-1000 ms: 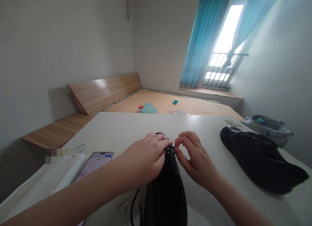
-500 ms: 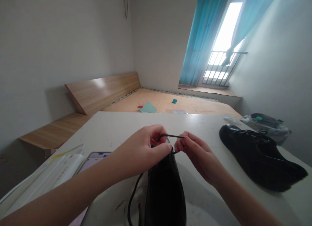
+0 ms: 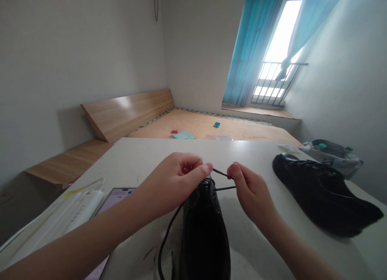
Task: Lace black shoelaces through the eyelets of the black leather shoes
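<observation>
A black shoe (image 3: 207, 231) stands on the white table in front of me, its opening toward me and its toe pointing away. Over its front part, my left hand (image 3: 184, 175) is closed, thumb and fingers pinching a thin black shoelace (image 3: 223, 173). To the right of the shoe, my right hand (image 3: 249, 187) is also closed on the lace. Two strands run to the right hand, one from the left fingertips and one from the shoe's eyelets. Another length of lace hangs down the shoe's left side. My left hand hides the toe.
A second black shoe (image 3: 320, 191) with tied laces lies on the right of the table (image 3: 145, 151). At the left are a phone (image 3: 104, 211) and a white power strip (image 3: 69, 223). A bin with a plastic bag (image 3: 335, 157) stands beyond the right edge; a bed (image 3: 199, 123) lies behind.
My right hand has moved slightly right and down, away from my left hand. The lace between them has straightened, and the strand from the eyelets shows longer.
</observation>
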{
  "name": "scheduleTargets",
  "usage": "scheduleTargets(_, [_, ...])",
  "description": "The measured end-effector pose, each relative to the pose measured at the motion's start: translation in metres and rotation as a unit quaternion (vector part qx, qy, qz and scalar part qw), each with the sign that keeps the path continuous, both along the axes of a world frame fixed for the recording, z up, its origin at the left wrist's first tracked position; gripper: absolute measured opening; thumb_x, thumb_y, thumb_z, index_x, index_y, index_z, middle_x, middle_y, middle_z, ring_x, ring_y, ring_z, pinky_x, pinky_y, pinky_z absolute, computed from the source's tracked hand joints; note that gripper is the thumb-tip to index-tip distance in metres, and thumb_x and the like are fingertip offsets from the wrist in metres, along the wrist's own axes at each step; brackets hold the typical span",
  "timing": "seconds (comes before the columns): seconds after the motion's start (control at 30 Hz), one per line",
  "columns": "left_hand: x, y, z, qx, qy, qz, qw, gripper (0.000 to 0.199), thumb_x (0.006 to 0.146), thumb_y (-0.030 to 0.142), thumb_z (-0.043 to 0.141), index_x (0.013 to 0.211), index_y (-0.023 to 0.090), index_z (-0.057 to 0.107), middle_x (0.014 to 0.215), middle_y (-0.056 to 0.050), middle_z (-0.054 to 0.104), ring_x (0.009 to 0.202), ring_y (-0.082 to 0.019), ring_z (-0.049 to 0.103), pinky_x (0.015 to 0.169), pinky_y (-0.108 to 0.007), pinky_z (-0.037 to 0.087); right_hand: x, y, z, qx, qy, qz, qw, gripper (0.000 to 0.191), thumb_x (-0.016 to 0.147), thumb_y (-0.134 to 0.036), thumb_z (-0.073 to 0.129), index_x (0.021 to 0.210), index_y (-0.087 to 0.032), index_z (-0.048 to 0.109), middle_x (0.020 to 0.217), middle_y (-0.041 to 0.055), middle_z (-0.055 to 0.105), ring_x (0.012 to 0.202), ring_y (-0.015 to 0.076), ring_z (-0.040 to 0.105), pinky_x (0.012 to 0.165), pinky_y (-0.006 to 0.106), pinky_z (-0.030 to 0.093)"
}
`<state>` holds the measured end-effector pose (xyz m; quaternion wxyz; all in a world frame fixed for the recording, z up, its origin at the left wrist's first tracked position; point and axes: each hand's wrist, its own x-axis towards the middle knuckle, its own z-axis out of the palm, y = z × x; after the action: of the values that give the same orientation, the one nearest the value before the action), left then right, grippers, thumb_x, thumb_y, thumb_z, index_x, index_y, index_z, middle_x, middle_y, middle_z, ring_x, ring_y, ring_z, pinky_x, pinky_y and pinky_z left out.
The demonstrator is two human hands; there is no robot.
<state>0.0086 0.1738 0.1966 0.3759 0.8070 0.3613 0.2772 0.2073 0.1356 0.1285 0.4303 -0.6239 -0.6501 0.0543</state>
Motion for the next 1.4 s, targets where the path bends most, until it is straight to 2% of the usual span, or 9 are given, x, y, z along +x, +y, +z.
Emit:
scheduleTargets(0.13, [0.000,0.000,0.002,0.018,0.004,0.013,1.000,0.036,0.091,0.044,0.044,0.066,0.019,0.049,0.062,0.005,0.044,0.061,-0.013,0.043,0.057,-0.026,0.031,0.003,-0.002,0.006,0.096,-0.062,-0.058,0.992,0.039,0.098,-0.040,0.036,0.065,-0.022,0.046,0.053,-0.0023,0.042,0.053,0.0158,0.041,0.056,0.030,0.027])
scheduleTargets(0.2, [0.000,0.001,0.003,0.027,0.009,0.024,0.999,0.028,0.090,0.041,0.046,0.072,0.020,0.052,0.066,0.005,0.050,0.063,-0.013,0.047,0.058,-0.026,0.034,0.004,-0.002,0.009,0.124,-0.052,-0.035,0.990,0.038,0.098,-0.037,0.037,0.064,-0.022,0.046,0.056,-0.0018,0.042,0.055,0.0154,0.041,0.057,0.030,0.029])
scheduleTargets(0.4, [-0.007,0.007,0.006,0.138,0.202,0.052,0.968,0.021,0.086,0.028,0.047,0.092,0.025,0.066,0.077,0.001,0.067,0.068,-0.018,0.057,0.059,-0.029,0.033,-0.007,-0.002,0.005,-0.061,0.019,0.193,0.979,0.029,0.098,-0.036,0.041,0.089,-0.020,0.064,0.074,0.0008,0.056,0.066,0.0150,0.051,0.059,0.027,0.037])
scheduleTargets(0.53, [-0.011,0.008,0.002,0.180,0.319,0.024,0.930,0.018,0.080,0.023,0.050,0.084,0.025,0.067,0.077,-0.001,0.069,0.074,-0.022,0.060,0.069,-0.034,0.037,-0.013,-0.002,0.001,-0.072,-0.012,0.219,0.973,0.021,0.093,-0.031,0.050,0.106,-0.022,0.064,0.094,0.0047,0.055,0.089,0.0193,0.053,0.078,0.033,0.042])
scheduleTargets(0.67, [-0.010,0.006,-0.002,0.183,0.325,0.001,0.928,0.012,0.078,0.023,0.054,0.085,0.023,0.064,0.087,-0.001,0.068,0.086,-0.024,0.060,0.081,-0.039,0.040,-0.011,-0.003,0.001,-0.097,0.040,0.242,0.965,0.019,0.090,-0.030,0.051,0.103,-0.023,0.062,0.107,0.0067,0.049,0.109,0.0232,0.045,0.099,0.041,0.032])
scheduleTargets(0.83, [-0.008,0.005,-0.005,0.184,0.321,-0.010,0.929,0.013,0.079,0.019,0.052,0.086,0.022,0.062,0.088,-0.002,0.066,0.089,-0.023,0.059,0.083,-0.041,0.041,-0.011,-0.002,-0.004,-0.182,0.180,0.283,0.924,0.022,0.084,-0.034,0.059,0.104,-0.026,0.059,0.124,0.0064,0.041,0.124,0.0269,0.035,0.106,0.043,0.023])
scheduleTargets(1.07, [-0.006,0.007,-0.008,0.212,0.294,-0.056,0.930,0.017,0.080,0.017,0.051,0.088,0.023,0.065,0.098,-0.004,0.060,0.094,-0.024,0.055,0.084,-0.040,0.042,-0.012,-0.001,-0.004,-0.207,0.404,0.320,0.832,0.012,0.076,-0.027,0.068,0.080,-0.022,0.058,0.116,0.0009,0.044,0.108,0.0205,0.045,0.089,0.030,0.035])
scheduleTargets(1.27, [-0.004,0.003,-0.005,0.203,0.215,-0.060,0.953,0.010,0.083,0.021,0.052,0.087,0.022,0.062,0.094,-0.001,0.061,0.089,-0.021,0.055,0.081,-0.037,0.041,-0.017,0.000,-0.005,-0.175,0.483,0.306,0.802,0.015,0.075,-0.023,0.073,0.076,-0.021,0.058,0.094,-0.0015,0.052,0.091,0.0156,0.047,0.082,0.026,0.036])
scheduleTargets(1.4, [-0.003,0.000,-0.001,0.168,0.171,-0.039,0.970,0.011,0.084,0.021,0.051,0.087,0.025,0.061,0.078,0.005,0.063,0.074,-0.017,0.056,0.070,-0.032,0.040,-0.018,0.004,-0.011,-0.151,0.512,0.236,0.812,0.018,0.079,-0.037,0.071,0.075,-0.021,0.065,0.080,-0.0016,0.056,0.085,0.0162,0.048,0.083,0.028,0.036])
